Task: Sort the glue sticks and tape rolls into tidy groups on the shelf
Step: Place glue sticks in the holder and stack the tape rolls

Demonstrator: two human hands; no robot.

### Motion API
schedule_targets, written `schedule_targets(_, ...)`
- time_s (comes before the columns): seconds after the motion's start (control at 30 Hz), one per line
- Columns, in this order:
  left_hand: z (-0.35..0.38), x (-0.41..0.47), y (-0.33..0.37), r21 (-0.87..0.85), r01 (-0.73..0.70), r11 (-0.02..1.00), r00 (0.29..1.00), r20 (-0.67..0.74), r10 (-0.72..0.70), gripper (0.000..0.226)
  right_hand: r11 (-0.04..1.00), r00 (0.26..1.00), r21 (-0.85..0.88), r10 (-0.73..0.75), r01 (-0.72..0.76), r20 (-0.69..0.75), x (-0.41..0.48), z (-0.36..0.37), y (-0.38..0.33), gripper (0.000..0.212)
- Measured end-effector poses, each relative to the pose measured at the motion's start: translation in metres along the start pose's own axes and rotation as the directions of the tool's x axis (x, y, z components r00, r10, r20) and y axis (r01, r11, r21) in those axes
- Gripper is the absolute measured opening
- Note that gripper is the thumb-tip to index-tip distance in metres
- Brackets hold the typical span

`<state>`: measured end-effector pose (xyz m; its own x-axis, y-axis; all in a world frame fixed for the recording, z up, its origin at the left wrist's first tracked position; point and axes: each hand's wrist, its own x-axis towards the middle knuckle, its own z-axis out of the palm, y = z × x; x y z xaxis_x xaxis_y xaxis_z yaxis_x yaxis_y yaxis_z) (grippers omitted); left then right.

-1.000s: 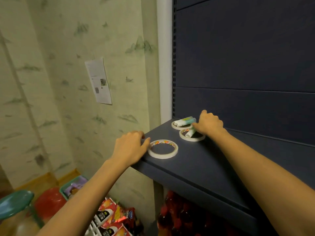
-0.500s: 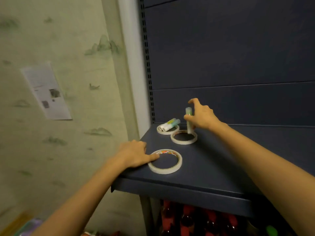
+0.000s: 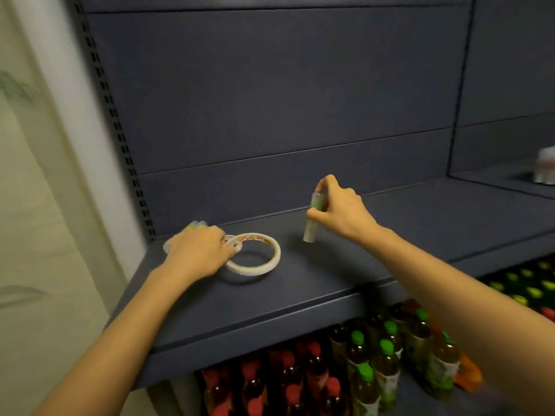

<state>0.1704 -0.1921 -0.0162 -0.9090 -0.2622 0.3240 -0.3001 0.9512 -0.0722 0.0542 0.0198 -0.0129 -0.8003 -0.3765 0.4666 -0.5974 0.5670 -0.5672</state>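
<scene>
A dark blue shelf [image 3: 330, 283] carries the items. My right hand [image 3: 339, 213] pinches a pale green glue stick [image 3: 312, 226] upright, its lower end just above the shelf board, right of the tape rolls. My left hand [image 3: 199, 250] grips the left edge of a white tape roll [image 3: 259, 256], which is tilted and rests partly on a second roll [image 3: 232, 240]. Behind the left hand the rim of a third roll [image 3: 166, 246] shows, with the coloured tip of another glue stick [image 3: 196, 226] above the knuckles; the rest of it is hidden.
The shelf's perforated upright [image 3: 120, 139] and a pale wall [image 3: 36, 175] close off the left. Below the shelf stand several bottles with red caps [image 3: 255, 385] and green caps [image 3: 384, 349]. A blurred white object [image 3: 545, 166] sits on the neighbouring shelf at far right.
My right hand has carried the glue stick rightward, away from the rolls. My left hand has pushed the front tape roll back against the other rolls. The camera has swung right and closer.
</scene>
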Motion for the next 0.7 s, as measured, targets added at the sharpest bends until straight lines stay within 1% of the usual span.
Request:
schedule_targets(0.13, 0.001, 0.025, 0.06, -0.103, -0.098, 0.99, 0.995, -0.007, 0.098, 0.029, 0.995, 0.994, -0.085, 0.051, -0.059, -0.099, -0.02, -0.049, 0.037, 0.041)
schedule_targets(0.3, 0.001, 0.046, 0.15, -0.17, -0.231, 0.958, 0.973, -0.062, 0.223, 0.028, 0.969, 0.971, -0.167, 0.149, -0.181, -0.185, -0.047, -0.115, 0.091, 0.042)
schedule_targets(0.4, 0.001, 0.054, 0.201, -0.189, -0.294, 0.937, 0.955, -0.095, 0.28, 0.028, 0.949, 0.96, -0.223, 0.175, -0.224, -0.221, -0.064, -0.151, 0.122, 0.039)
schedule_targets(0.5, 0.001, 0.059, 0.259, -0.231, -0.341, 0.911, 0.94, -0.104, 0.325, 0.029, 0.936, 0.95, -0.244, 0.194, -0.254, -0.245, -0.08, -0.191, 0.161, 0.036)
schedule_targets(0.6, -0.002, 0.06, 0.321, -0.272, -0.374, 0.887, 0.927, -0.103, 0.36, 0.029, 0.926, 0.941, -0.269, 0.186, -0.264, -0.282, -0.093, -0.233, 0.201, 0.036)
schedule_targets(0.7, -0.006, 0.061, 0.378, -0.291, -0.387, 0.875, 0.922, -0.126, 0.366, 0.031, 0.918, 0.93, -0.313, 0.128, -0.243, -0.345, -0.105, -0.271, 0.242, 0.034)
